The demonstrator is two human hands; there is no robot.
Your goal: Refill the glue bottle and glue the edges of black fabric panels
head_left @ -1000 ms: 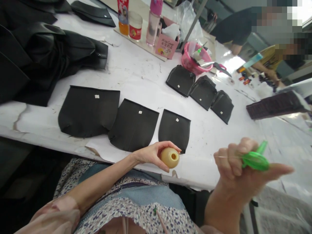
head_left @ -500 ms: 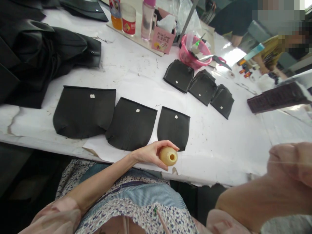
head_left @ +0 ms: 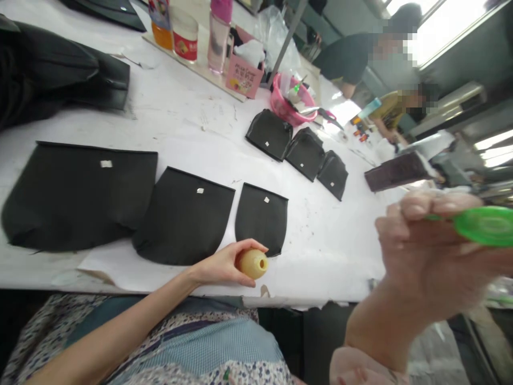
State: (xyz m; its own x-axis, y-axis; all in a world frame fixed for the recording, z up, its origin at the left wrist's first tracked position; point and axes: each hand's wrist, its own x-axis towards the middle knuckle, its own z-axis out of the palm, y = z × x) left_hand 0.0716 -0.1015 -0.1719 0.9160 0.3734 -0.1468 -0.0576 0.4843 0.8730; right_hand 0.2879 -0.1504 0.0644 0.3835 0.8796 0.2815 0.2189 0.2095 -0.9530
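Observation:
My left hand (head_left: pixel 216 266) is wrapped around a small yellowish squeeze bottle (head_left: pixel 249 264), whose open mouth faces up and towards me. Just beyond it lies a black panel (head_left: pixel 262 222) with a small white tag. Two more tagged black panels, a middle one (head_left: pixel 188 216) and a large one (head_left: pixel 80 195), stretch off to the left. Raised close to the camera on the right, my right hand (head_left: pixel 425 251) has its fingers closed on a bright green cap (head_left: pixel 487 225). The cap is blurred, and its far end leaves the frame.
Three smaller black pieces (head_left: pixel 269 135) lie near a pink basket (head_left: pixel 286 109) holding tools. Bottles, a jar (head_left: pixel 185 40) and a pink box (head_left: pixel 243 77) stand at the back. Black material (head_left: pixel 60 69) is heaped at left. Two people are across the table, near a dark block (head_left: pixel 396 170).
My right hand has come further into view, and the green cap in it now shows. The view has shifted; my left hand still holds the bottle by the same panel.

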